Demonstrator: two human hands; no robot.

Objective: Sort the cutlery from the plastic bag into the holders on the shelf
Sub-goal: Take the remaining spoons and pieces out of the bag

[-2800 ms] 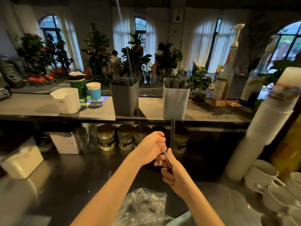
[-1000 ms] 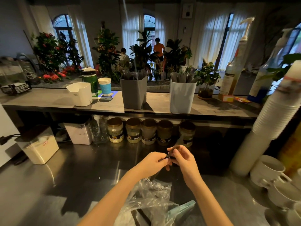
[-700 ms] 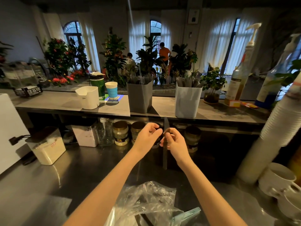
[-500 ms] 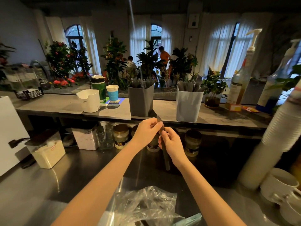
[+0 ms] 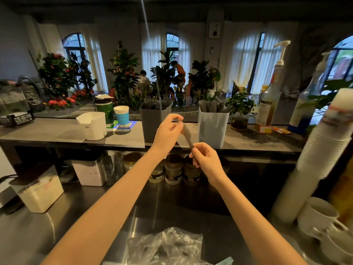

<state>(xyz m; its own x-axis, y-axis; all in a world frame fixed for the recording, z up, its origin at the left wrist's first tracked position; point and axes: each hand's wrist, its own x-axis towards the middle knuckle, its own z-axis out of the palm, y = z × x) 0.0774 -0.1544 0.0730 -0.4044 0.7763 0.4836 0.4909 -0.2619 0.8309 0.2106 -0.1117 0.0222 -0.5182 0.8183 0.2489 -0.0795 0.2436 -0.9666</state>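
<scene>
The left hand (image 5: 168, 133) is pinching the top and the right hand (image 5: 207, 159) the bottom of a grey utensil (image 5: 187, 135), slanting up-left before the gap between the dark holder (image 5: 150, 127), nearer the left hand, and the pale holder (image 5: 213, 129).

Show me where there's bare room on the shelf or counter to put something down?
The shelf is bare left of the white tub. The steel counter is open between the white box and the plastic bag. Crowded: the mugs and cup stack at right, and the jars under the shelf.
</scene>
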